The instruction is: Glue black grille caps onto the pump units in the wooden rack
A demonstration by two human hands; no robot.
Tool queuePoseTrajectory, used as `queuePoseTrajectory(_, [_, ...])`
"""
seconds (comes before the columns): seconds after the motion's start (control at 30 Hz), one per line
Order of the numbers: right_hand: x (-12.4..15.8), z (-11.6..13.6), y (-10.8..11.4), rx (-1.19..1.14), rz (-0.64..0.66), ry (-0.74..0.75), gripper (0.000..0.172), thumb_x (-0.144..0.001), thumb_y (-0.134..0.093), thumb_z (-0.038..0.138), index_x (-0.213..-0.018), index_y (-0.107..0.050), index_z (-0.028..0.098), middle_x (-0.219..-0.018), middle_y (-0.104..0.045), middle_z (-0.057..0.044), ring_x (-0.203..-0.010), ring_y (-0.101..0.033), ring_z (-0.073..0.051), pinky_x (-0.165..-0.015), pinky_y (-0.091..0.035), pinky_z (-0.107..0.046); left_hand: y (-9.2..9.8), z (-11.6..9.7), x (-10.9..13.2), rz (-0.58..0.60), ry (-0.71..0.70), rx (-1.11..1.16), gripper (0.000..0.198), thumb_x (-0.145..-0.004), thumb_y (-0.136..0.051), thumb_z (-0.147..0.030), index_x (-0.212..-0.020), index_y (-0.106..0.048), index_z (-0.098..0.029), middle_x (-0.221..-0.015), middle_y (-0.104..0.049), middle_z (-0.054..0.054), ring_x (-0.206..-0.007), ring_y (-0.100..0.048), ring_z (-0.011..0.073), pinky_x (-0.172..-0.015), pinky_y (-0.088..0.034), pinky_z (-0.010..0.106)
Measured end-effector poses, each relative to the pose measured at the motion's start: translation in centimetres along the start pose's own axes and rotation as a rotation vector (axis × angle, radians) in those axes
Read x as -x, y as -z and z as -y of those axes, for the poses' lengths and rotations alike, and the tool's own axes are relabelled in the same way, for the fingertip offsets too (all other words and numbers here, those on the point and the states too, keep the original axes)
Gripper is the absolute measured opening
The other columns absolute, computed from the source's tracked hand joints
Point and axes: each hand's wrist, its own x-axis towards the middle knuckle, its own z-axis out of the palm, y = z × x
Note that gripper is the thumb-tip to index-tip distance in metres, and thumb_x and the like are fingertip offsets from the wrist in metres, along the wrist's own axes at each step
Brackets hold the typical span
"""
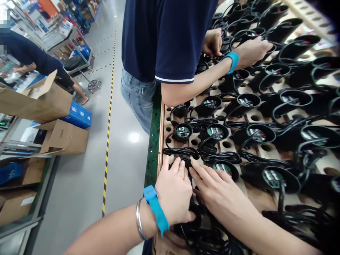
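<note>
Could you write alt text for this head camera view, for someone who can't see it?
Two bare hands, left hand and right hand, press on black cables lying on a wooden rack of round black housings. A co-worker in navy works opposite.

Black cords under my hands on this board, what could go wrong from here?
The black cords loop over one another, so pulling the bundle under your left hand and right hand could snag a neighbouring black housing and drag it off the wooden board. A co-worker's hand works the same board, so tugged cords may disturb that side.
</note>
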Motion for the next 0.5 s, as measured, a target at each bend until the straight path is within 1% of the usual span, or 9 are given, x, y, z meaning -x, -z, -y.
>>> queuePoseTrajectory(0.1, [-0.1, 0.9, -0.1, 0.049, 0.034, -0.033, 0.041, -0.074, -0.052, 0.007, -0.112, -0.067, 0.002, -0.125, -0.059, -0.021, -0.104, -0.057, -0.028, -0.082, -0.051, -0.039, -0.3, 0.1, -0.3, -0.034, 0.0, 0.031, 0.096, -0.065, -0.063, -0.06, -0.134, -0.047, 0.006, -0.139, -0.049, 0.027, -0.135, -0.039, 0.0369, -0.117, -0.017, 0.058])
queuePoseTrajectory(0.2, [-0.4, 1.2, 0.0, 0.057, 0.035, -0.064, 0.039, -0.076, -0.051, 0.006, -0.111, -0.068, 0.005, -0.126, -0.06, -0.019, -0.104, -0.057, -0.027, -0.084, -0.05, -0.041, -0.1, 0.4, 0.0, -0.087, 0.0, 0.059, 0.09, -0.065, -0.064, -0.055, -0.132, -0.05, 0.004, -0.135, -0.054, 0.026, -0.136, -0.039, 0.0382, -0.117, -0.019, 0.058])
queuePoseTrajectory(0.3, [-0.2, 1.2, -0.1, 0.04, 0.051, -0.081, 0.039, -0.078, -0.052, 0.008, -0.114, -0.066, 0.004, -0.13, -0.058, -0.018, -0.11, -0.055, -0.026, -0.089, -0.049, -0.042, 1.2, 1.3, 1.2, -0.146, -0.005, 0.061, 0.075, -0.066, -0.067, -0.053, -0.119, -0.061, 0.0, -0.129, -0.06, 0.023, -0.14, -0.03, 0.0414, -0.116, -0.017, 0.061])
queuePoseTrajectory(0.37, [-0.1, 1.2, -0.1, 0.025, 0.052, -0.089, 0.041, -0.079, -0.054, 0.01, -0.118, -0.064, 0.002, -0.132, -0.056, -0.019, -0.115, -0.053, -0.027, -0.092, -0.048, -0.042, 2.5, 2.1, 2.2, -0.186, 0.02, 0.057, 0.067, -0.072, -0.065, -0.057, -0.114, -0.065, -0.004, -0.126, -0.062, 0.02, -0.141, -0.027, 0.0424, -0.115, -0.015, 0.065])
queuePoseTrajectory(0.43, [-0.2, 1.3, -0.1, 0.007, 0.047, -0.086, 0.038, -0.08, -0.054, 0.011, -0.115, -0.066, 0.002, -0.134, -0.054, -0.019, -0.119, -0.051, -0.027, -0.095, -0.046, -0.043, 3.4, 2.8, 3.0, -0.245, 0.059, 0.079, 0.061, -0.079, -0.06, -0.057, -0.115, -0.065, -0.008, -0.124, -0.064, 0.017, -0.138, -0.033, 0.0405, -0.113, -0.019, 0.066])
queuePoseTrajectory(0.5, [-0.4, 1.3, -0.1, -0.019, 0.043, -0.066, 0.03, -0.08, -0.054, 0.011, -0.105, -0.071, 0.005, -0.135, -0.054, -0.018, -0.122, -0.05, -0.027, -0.1, -0.044, -0.044, 3.8, 3.3, 3.1, -0.289, 0.073, 0.107, 0.056, -0.083, -0.058, -0.053, -0.12, -0.062, -0.011, -0.124, -0.065, 0.013, -0.135, -0.04, 0.0367, -0.112, -0.025, 0.062])
